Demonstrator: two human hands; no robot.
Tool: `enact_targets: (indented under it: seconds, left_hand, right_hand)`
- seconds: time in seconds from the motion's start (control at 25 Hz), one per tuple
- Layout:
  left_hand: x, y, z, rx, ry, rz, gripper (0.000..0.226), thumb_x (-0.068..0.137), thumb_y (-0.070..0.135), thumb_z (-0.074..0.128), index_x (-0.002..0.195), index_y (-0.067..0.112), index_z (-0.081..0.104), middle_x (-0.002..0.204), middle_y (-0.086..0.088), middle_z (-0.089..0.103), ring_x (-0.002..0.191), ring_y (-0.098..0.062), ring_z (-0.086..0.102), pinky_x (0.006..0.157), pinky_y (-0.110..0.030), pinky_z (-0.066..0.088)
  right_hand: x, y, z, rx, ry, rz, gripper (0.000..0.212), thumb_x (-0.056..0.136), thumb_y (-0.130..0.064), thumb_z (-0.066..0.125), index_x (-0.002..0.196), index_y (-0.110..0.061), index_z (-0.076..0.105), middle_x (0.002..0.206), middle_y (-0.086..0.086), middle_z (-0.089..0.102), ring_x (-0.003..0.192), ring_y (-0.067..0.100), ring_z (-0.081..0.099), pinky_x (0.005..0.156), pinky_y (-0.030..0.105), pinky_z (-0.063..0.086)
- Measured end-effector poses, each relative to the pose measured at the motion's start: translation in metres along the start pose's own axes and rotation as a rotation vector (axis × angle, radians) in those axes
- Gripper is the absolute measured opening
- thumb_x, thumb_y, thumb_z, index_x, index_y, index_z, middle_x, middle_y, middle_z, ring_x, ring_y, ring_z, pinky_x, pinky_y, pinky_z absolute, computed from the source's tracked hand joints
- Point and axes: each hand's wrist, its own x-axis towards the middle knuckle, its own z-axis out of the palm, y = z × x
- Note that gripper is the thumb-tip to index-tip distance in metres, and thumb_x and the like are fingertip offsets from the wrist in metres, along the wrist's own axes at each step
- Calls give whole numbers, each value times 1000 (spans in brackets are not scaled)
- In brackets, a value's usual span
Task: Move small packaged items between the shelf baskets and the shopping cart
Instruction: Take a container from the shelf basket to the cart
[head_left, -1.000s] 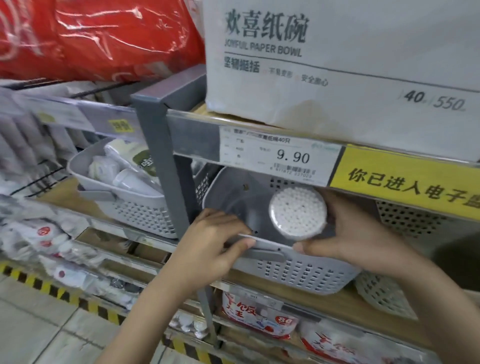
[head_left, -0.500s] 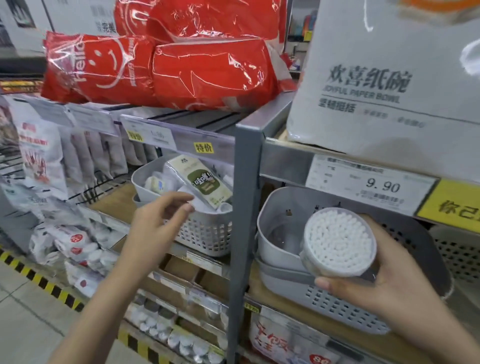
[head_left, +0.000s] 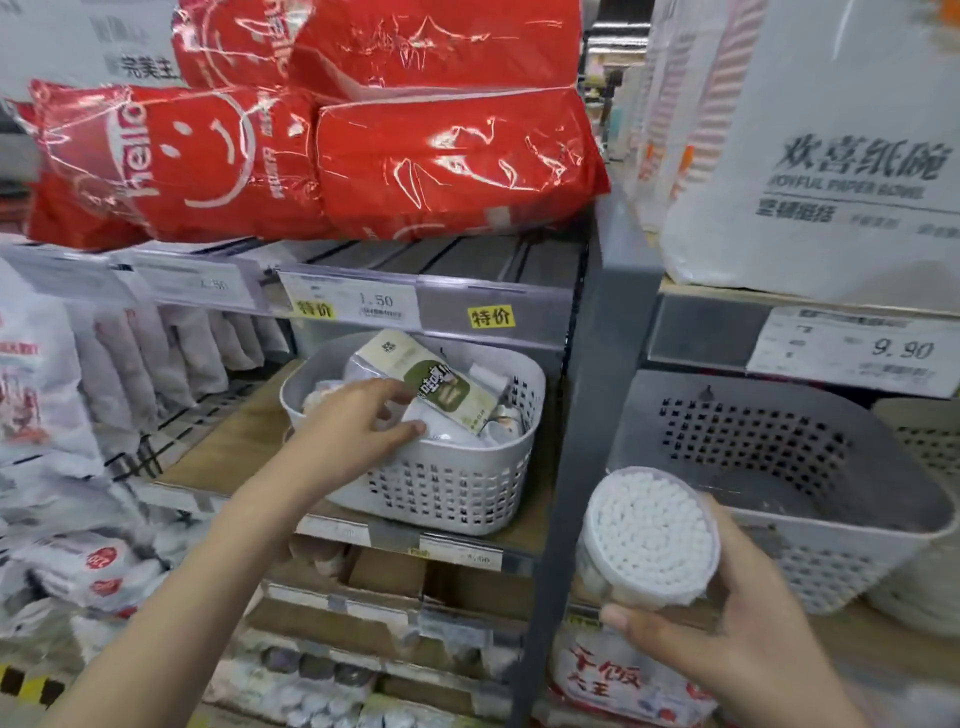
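Nearest, the right hand (head_left: 727, 639) cups a round tub of cotton swabs (head_left: 652, 540) in curled fingers, off the shelf before the empty grey basket (head_left: 883, 525); that loose hold could let it roll out. Farther back, the left hand (head_left: 353, 431), fingers spread, reaches into the white basket (head_left: 441, 493) at the shelf's front edge, closing on the green-labelled pack (head_left: 441, 387), and a snag could drag the basket off.

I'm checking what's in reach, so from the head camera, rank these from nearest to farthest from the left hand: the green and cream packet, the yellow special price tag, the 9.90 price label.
From the left hand:
1. Green and cream packet, in the white basket, at the fingertips.
2. Yellow special price tag, on the shelf rail above the basket.
3. 9.90 price label, far right, past the grey upright.
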Motion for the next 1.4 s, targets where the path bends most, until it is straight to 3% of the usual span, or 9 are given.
enact_targets:
  seconds: [0.24,0.36,0.48,0.64,0.76,0.92,1.04,1.2,1.4]
  left_hand:
    - [17,-14,-19,11,-179,66,39,83,46,65,118,29,61,91,5,66,75,-4,57,65,-25,44]
    - [29,-23,-30,-82,25,93,24,86,43,62,99,24,68,93,9,69,73,-4,59,64,-27,46]
    - [49,-31,-35,7,207,-14,29,92,38,57,108,16,67,102,-5,69,87,-23,62,67,-30,43]
    - [73,-38,-25,-68,-223,-279,35,92,49,51,109,20,59,104,-4,64,92,-25,58,79,-32,43]
    - [77,-41,-23,-388,-256,-347,22,88,44,59,95,23,60,88,4,63,79,-13,58,78,-29,42]
    - [77,-49,-26,-648,-313,-416,23,80,41,70,96,25,64,98,-1,70,90,-20,65,89,-36,51]
    - [80,-51,-24,-692,-191,-434,37,75,42,73,104,22,64,104,-2,68,96,-24,64,94,-41,49]
    - [79,-54,-30,-764,-22,-417,41,68,42,76,103,22,65,99,-6,70,88,-27,66,87,-44,54]
    - [62,-67,-47,-976,178,-484,30,84,34,64,109,20,59,110,-4,63,99,-21,61,77,-35,52]
  right_hand:
    - [-17,-3,39,-34,44,65,77,48,-32,92,102,-69,51,103,-30,65,98,-12,59,77,2,42]
    - [-23,-8,52,-26,79,115,80,44,-38,93,102,-71,49,103,-33,64,99,-15,57,79,9,45]
    - [-28,-11,62,-39,83,130,82,49,-25,88,99,-74,46,101,-36,62,99,-17,55,78,2,41]
    - [-32,-10,71,-67,56,117,81,55,-16,88,104,-67,49,106,-31,63,103,-14,55,80,-1,37]
    - [-35,-8,76,-64,60,136,83,56,-13,90,104,-68,49,107,-30,63,103,-14,55,81,-1,37]
    - [-39,-7,74,-26,65,176,72,54,-12,89,108,-49,60,105,-29,65,102,-12,57,80,0,38]
    - [-41,-7,74,-4,70,184,73,51,-17,88,112,-41,55,105,-30,65,102,-12,57,79,0,38]
    - [-44,-6,75,-24,61,186,72,56,-16,90,107,-56,58,108,-29,64,103,-12,56,80,0,39]
    - [-48,-3,75,-28,76,208,72,55,-18,90,112,-42,54,105,-28,65,101,-11,57,80,1,39]
